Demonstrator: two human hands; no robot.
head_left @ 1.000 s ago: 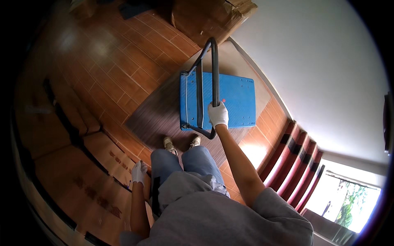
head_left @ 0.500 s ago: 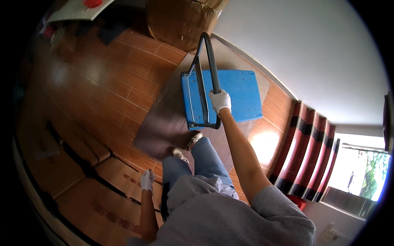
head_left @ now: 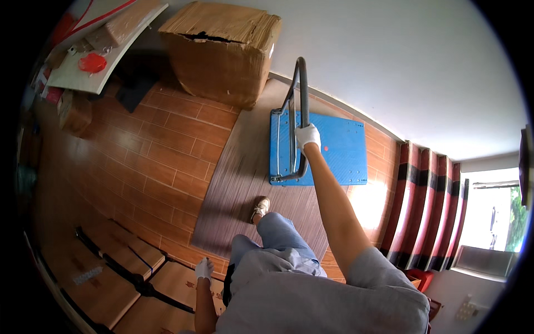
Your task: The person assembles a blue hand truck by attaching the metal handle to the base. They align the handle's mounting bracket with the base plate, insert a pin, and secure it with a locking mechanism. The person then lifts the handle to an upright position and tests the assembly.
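A blue platform trolley (head_left: 336,150) stands on the floor by the wall, its grey tubular handle (head_left: 303,92) rising at its left end. My right hand (head_left: 308,137), in a white glove, is wrapped round the near part of that handle, with the arm stretched forward. Low at my left side hangs my left hand (head_left: 204,269), also white-gloved. It is apart from the trolley and near the cardboard boxes; its fingers look curled, but whether anything is in them is too small to make out.
A grey-brown mat (head_left: 233,192) lies under the trolley and my shoe. A large, torn cardboard box (head_left: 222,67) stands against the wall. Strapped flat boxes (head_left: 172,289) lie at lower left. A table (head_left: 75,75) bearing a red item is at far left. Red-and-black curtains (head_left: 420,200) hang right.
The trolley, with my right hand still on its handle, now sits further right in view and closer to the wall. More of the large box and table shows. One shoe has gone from sight.
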